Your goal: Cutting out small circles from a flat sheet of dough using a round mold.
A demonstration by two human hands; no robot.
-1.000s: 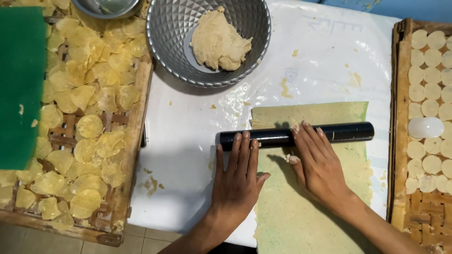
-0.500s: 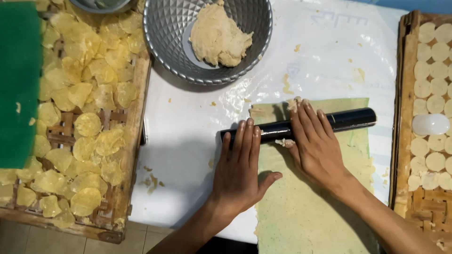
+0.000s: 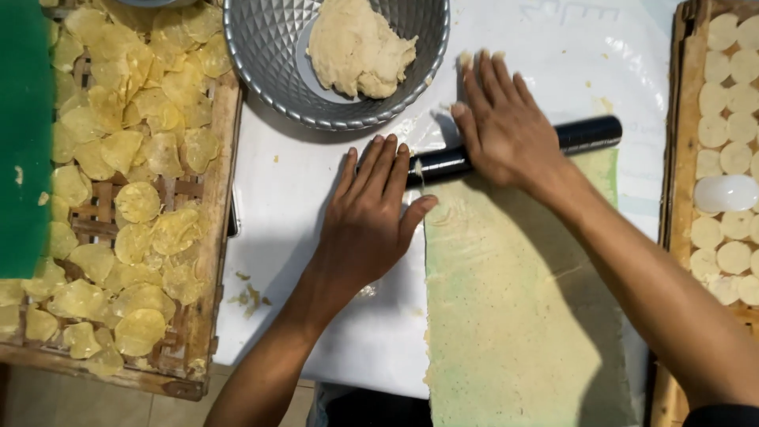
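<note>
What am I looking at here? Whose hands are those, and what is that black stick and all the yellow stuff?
The picture comes from a camera worn on a person's head, looking down, so you see that person's own two hands. The left hand and the right hand both press flat on a black rolling pin. Under it lies a thin, flat sheet of dough on a white table cover. The silver bowl at the top holds a lump of dough. On the left, a wooden tray is piled with thin yellow chips. On the right, another wooden tray holds rows of small pale dough rounds.
</note>
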